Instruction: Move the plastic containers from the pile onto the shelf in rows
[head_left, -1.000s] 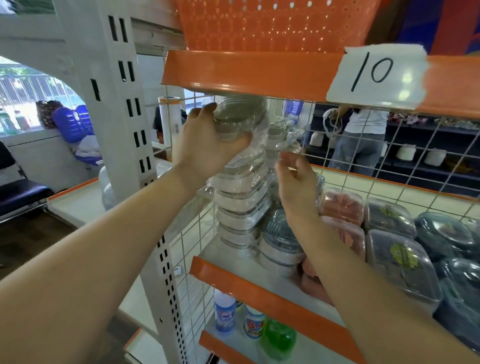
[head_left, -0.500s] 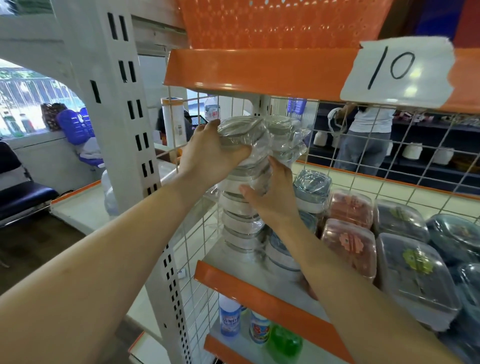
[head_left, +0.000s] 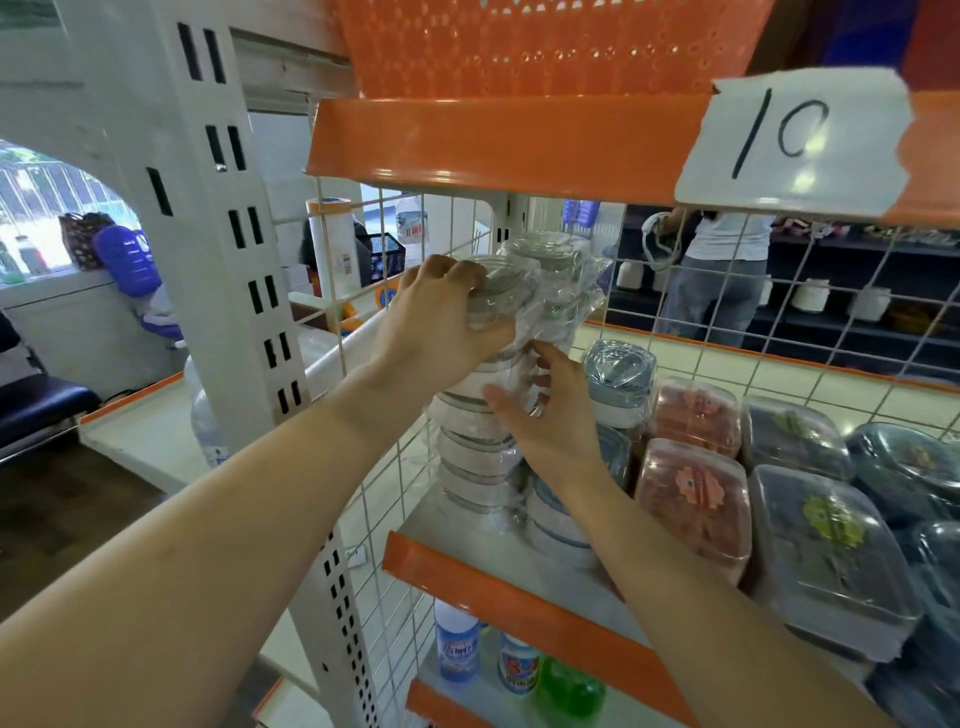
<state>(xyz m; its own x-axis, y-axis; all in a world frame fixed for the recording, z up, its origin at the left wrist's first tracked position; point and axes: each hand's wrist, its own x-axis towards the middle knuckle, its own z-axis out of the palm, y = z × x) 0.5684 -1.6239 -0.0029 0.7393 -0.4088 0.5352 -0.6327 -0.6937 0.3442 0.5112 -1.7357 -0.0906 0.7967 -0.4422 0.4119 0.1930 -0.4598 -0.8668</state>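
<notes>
A tall plastic-wrapped stack of clear round containers (head_left: 480, 457) stands at the left end of the shelf (head_left: 498, 582), against the wire side panel. My left hand (head_left: 441, 322) grips the top of this stack, fingers curled over the lid. My right hand (head_left: 550, 415) holds the stack's middle from the right, fingers spread on the wrap. A second wrapped stack (head_left: 556, 275) stands just behind. Right of them sit blue-lidded round tubs (head_left: 621, 379), red rectangular boxes (head_left: 693, 493) and dark rectangular boxes (head_left: 826, 551) in rows.
An orange shelf edge (head_left: 509, 145) with a paper label "10" (head_left: 795, 140) hangs close above the stacks. Bottles (head_left: 457, 649) stand on the shelf below. A white upright post (head_left: 244, 260) is at left. A person (head_left: 717, 280) stands behind the wire back panel.
The wrapped stack has moved further back and left on the shelf, near the wire side panel. My right hand slid lower on its side; my left hand stays on top.
</notes>
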